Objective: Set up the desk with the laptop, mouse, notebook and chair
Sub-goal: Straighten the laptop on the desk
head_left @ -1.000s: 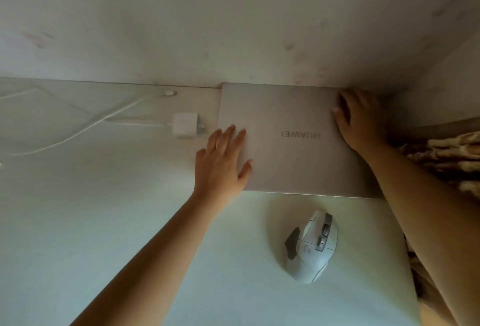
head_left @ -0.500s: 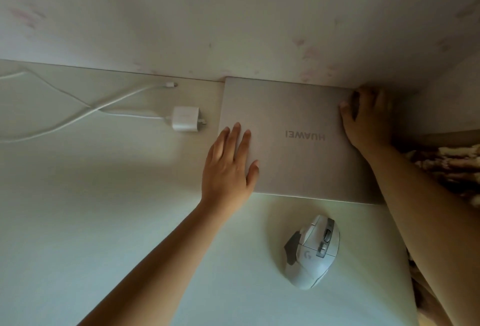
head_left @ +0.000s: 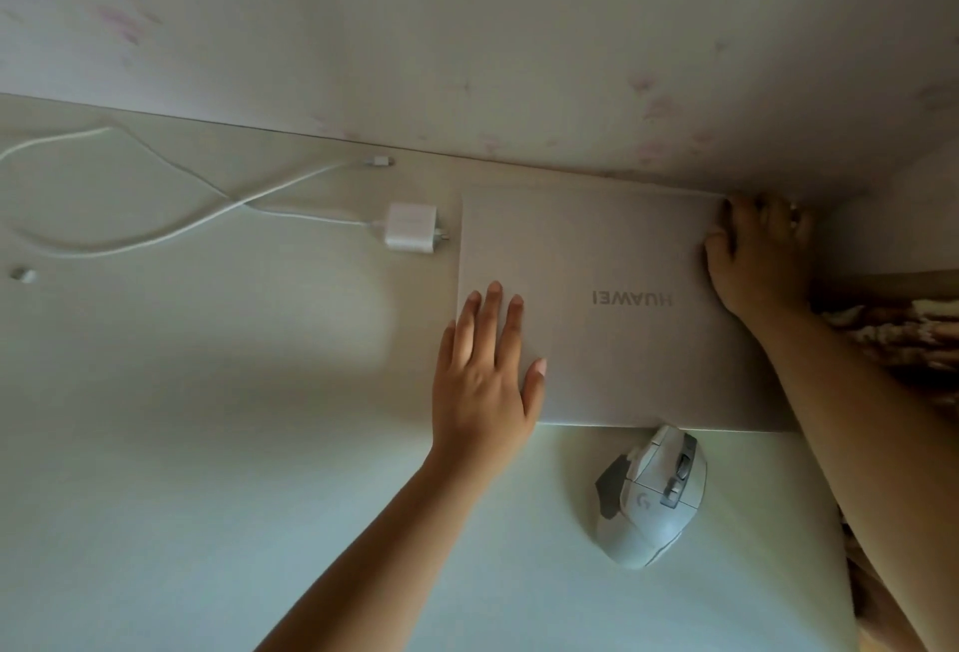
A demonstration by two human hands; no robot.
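Closed Huawei laptop (head_left: 617,309) flat on the white desk (head_left: 207,470), pushed into the far right corner, back edge against the wall, logo upside down from the wearer's side. Long axis left to right, parallel to the wall. Left hand (head_left: 485,371) flat on the lid's near left corner, fingers straight and slightly spread, pressing, holding nothing. Right hand (head_left: 757,246) at the far right corner, fingers curled over the laptop's right edge, apparently gripping it; fingertips partly hidden in the shadowed corner. Both hands thus on the laptop, one at each short end. White gaming mouse (head_left: 651,495) just beside the near long edge, seemingly touching it, directly in the path of any pull toward the body. Probably safest lifted or slid leftward along the long axis, away from the corner. White charger (head_left: 410,234) with its cable (head_left: 171,205) close off the laptop's left edge, not touching. Notebook and chair out of view.
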